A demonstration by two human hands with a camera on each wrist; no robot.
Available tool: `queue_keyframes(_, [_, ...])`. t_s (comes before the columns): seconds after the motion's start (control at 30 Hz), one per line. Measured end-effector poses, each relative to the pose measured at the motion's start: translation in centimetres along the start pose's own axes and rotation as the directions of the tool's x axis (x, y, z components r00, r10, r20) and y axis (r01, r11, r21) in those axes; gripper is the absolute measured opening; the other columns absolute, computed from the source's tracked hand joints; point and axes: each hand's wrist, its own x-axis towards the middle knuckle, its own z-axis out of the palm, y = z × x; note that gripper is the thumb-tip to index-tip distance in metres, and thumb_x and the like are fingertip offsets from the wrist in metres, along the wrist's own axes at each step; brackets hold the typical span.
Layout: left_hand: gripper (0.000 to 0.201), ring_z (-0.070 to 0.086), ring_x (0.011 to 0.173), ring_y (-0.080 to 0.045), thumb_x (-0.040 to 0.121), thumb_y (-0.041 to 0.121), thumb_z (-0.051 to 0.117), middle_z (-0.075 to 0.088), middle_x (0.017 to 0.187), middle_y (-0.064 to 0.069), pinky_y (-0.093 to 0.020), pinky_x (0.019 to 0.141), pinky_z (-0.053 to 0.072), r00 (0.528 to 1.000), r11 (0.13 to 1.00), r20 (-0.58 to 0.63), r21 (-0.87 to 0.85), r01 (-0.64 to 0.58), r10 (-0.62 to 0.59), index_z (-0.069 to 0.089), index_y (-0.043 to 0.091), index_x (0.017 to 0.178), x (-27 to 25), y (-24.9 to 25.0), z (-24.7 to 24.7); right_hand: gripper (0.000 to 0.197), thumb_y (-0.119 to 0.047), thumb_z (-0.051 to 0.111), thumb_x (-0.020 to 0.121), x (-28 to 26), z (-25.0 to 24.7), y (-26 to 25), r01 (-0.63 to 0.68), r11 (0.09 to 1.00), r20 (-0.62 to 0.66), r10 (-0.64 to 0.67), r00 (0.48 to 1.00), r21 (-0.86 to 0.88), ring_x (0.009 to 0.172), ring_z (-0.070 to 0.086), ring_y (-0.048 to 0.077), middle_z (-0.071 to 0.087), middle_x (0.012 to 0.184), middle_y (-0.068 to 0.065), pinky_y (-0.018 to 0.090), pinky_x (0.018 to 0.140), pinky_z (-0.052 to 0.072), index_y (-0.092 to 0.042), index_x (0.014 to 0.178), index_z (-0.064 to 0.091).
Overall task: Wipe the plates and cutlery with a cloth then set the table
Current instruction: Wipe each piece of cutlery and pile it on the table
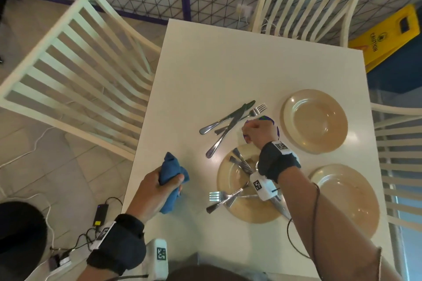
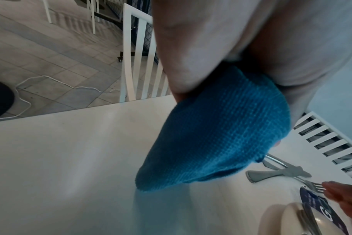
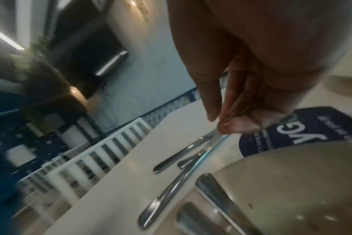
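Observation:
My left hand (image 1: 157, 187) grips a bunched blue cloth (image 1: 172, 173) (image 2: 221, 135) just above the white table (image 1: 217, 64) near its left edge. My right hand (image 1: 255, 131) (image 3: 223, 124) is over the table's middle, its fingertips pinching the neck of a fork (image 1: 255, 110) that lies crossed with two knives (image 1: 217, 143). Just in front of it, a beige plate (image 1: 228, 180) holds several more forks and knives (image 1: 242, 162), partly hidden by my right wrist. Two bare beige plates (image 1: 316, 121) (image 1: 349, 198) sit at the right.
A round blue and white coaster (image 1: 266, 118) (image 3: 291, 132) lies under my right hand. White slatted chairs stand at the left (image 1: 75, 64), far side (image 1: 303, 0) and right (image 1: 399, 143). A yellow caution sign (image 1: 386, 36) and a power adapter with cables (image 1: 100, 212) are on the floor.

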Motion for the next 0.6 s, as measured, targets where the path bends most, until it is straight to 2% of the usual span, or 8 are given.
queue_keyframes(0.03, [0.014, 0.073, 0.076, -0.027, 0.094, 0.020, 0.070, 0.072, 0.074, -0.009, -0.034, 0.078, 0.060, 1.000, 1.000, 0.000, -0.001, -0.006, 0.006, 0.066, 0.006, 0.096, 0.0, -0.1, 0.0, 0.013, -0.017, 0.065, 0.089, -1.3, -0.1, 0.0, 0.050, 0.998, 0.033, -0.049, 0.998, -0.037, 0.063, 0.062, 0.011, 0.069, 0.072, -0.003, 0.023, 0.060, 0.051, -0.019, 0.080, 0.074])
queue_keyframes(0.1, [0.015, 0.071, 0.070, -0.021, 0.094, 0.019, 0.070, 0.070, 0.074, -0.008, -0.038, 0.080, 0.061, 1.000, 1.000, -0.003, -0.001, -0.020, 0.020, 0.065, 0.005, 0.094, -0.4, -0.3, 0.2, 0.012, -0.019, 0.064, 0.091, -4.4, 0.2, 0.9, 0.183, 0.968, 0.183, -0.151, 0.971, -0.170, 0.075, 0.063, 0.007, 0.070, 0.088, -0.006, 0.022, 0.072, 0.053, -0.021, 0.098, 0.075])
queue_keyframes(0.2, [0.017, 0.069, 0.065, -0.015, 0.095, 0.018, 0.069, 0.070, 0.073, -0.009, -0.039, 0.079, 0.061, 0.999, 0.999, -0.022, -0.009, -0.032, 0.032, 0.065, 0.002, 0.092, -1.3, -0.5, 0.5, 0.023, -0.024, 0.066, 0.090, -9.1, 1.6, 3.4, 0.436, 0.820, 0.463, -0.245, 0.852, -0.369, 0.099, 0.063, 0.011, 0.066, 0.115, -0.005, 0.029, 0.095, 0.049, -0.025, 0.112, 0.072])
queue_keyframes(0.23, [0.017, 0.069, 0.064, -0.013, 0.095, 0.018, 0.069, 0.070, 0.073, -0.009, -0.037, 0.077, 0.061, 0.999, 0.999, -0.035, -0.012, -0.036, 0.035, 0.065, 0.002, 0.093, -1.7, -0.3, 0.7, 0.027, -0.025, 0.065, 0.090, -10.4, 2.2, 4.0, 0.498, 0.776, 0.527, -0.258, 0.810, -0.387, 0.107, 0.060, 0.015, 0.061, 0.121, -0.005, 0.032, 0.099, 0.046, -0.027, 0.117, 0.070])
queue_keyframes(0.27, [0.016, 0.070, 0.064, -0.012, 0.095, 0.016, 0.069, 0.070, 0.074, -0.009, -0.032, 0.073, 0.062, 0.998, 0.999, -0.052, -0.024, -0.037, 0.036, 0.066, 0.001, 0.095, -1.9, -0.3, 0.8, 0.030, -0.026, 0.063, 0.092, -11.1, 3.0, 4.6, 0.543, 0.739, 0.567, -0.266, 0.779, -0.399, 0.111, 0.057, 0.018, 0.057, 0.124, -0.004, 0.034, 0.098, 0.045, -0.028, 0.121, 0.067])
queue_keyframes(0.33, [0.015, 0.070, 0.064, -0.010, 0.094, 0.013, 0.068, 0.071, 0.078, -0.010, -0.020, 0.063, 0.058, 0.995, 0.997, -0.081, -0.047, -0.053, 0.049, 0.065, -0.001, 0.100, -2.9, 0.0, 1.3, 0.036, -0.019, 0.061, 0.092, -12.3, 4.2, 5.3, 0.603, 0.668, 0.596, -0.288, 0.750, -0.436, 0.112, 0.055, 0.023, 0.051, 0.126, -0.004, 0.035, 0.093, 0.044, -0.031, 0.126, 0.062])
queue_keyframes(0.43, [0.015, 0.072, 0.063, -0.009, 0.095, 0.010, 0.067, 0.071, 0.084, -0.014, -0.014, 0.057, 0.054, 0.991, 0.995, -0.114, -0.068, -0.079, 0.071, 0.064, -0.002, 0.104, -4.3, 0.1, 1.8, 0.047, -0.008, 0.065, 0.089, -12.7, 5.3, 5.6, 0.660, 0.580, 0.612, -0.319, 0.724, -0.478, 0.112, 0.058, 0.025, 0.048, 0.131, -0.001, 0.039, 0.094, 0.051, -0.029, 0.130, 0.059])
queue_keyframes(0.6, [0.020, 0.069, 0.061, -0.014, 0.095, 0.011, 0.066, 0.069, 0.086, -0.023, -0.013, 0.053, 0.052, 0.984, 0.992, -0.158, -0.085, -0.098, 0.084, 0.062, -0.007, 0.103, -6.8, 0.0, 2.6, 0.030, -0.016, 0.064, 0.092, -12.5, 5.4, 5.3, 0.696, 0.520, 0.616, -0.355, 0.703, -0.494, 0.113, 0.059, 0.027, 0.058, 0.122, 0.000, 0.043, 0.095, 0.049, -0.027, 0.119, 0.067])
